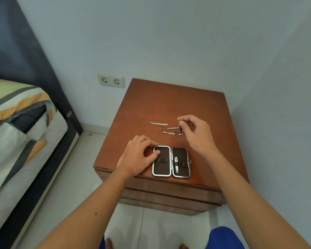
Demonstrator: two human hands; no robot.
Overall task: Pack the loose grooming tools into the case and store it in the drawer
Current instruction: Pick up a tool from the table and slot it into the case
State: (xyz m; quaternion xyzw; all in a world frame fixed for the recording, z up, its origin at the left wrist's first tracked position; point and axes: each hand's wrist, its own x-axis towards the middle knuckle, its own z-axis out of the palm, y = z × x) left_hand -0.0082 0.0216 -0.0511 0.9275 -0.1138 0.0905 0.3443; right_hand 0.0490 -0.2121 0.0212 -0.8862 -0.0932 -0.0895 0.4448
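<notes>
A dark brown, silver-rimmed grooming case (171,161) lies open at the front edge of a reddish wooden table (162,103). The left hand (139,155) rests spread on its left half. The right hand (196,132) pinches a small dark tool (181,128) over loose metal tools (171,131) behind the case.

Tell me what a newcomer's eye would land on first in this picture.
First, the open case lying flat at the near edge of the brown nightstand, with one nail clipper strapped in its right half. Next, the left hand resting on the case's left half, while the right hand pinches a small tool above the loose metal tools scattered behind the case.
</notes>
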